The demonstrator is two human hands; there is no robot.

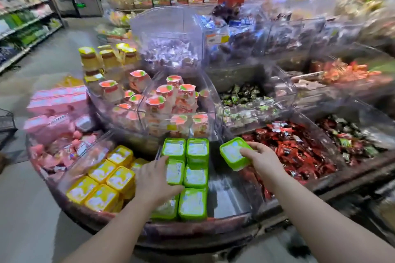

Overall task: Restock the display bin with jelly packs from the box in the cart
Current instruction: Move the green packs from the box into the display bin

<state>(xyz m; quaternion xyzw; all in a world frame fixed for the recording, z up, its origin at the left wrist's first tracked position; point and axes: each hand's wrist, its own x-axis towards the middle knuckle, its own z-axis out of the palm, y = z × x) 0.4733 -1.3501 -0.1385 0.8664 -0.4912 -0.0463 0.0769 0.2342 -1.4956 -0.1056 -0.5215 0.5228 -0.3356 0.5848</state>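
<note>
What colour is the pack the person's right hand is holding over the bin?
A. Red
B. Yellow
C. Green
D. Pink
C: the right hand grips a green pack by its edge, matching the green packs already stacked in the display bin, where the left hand rests on them.
</note>
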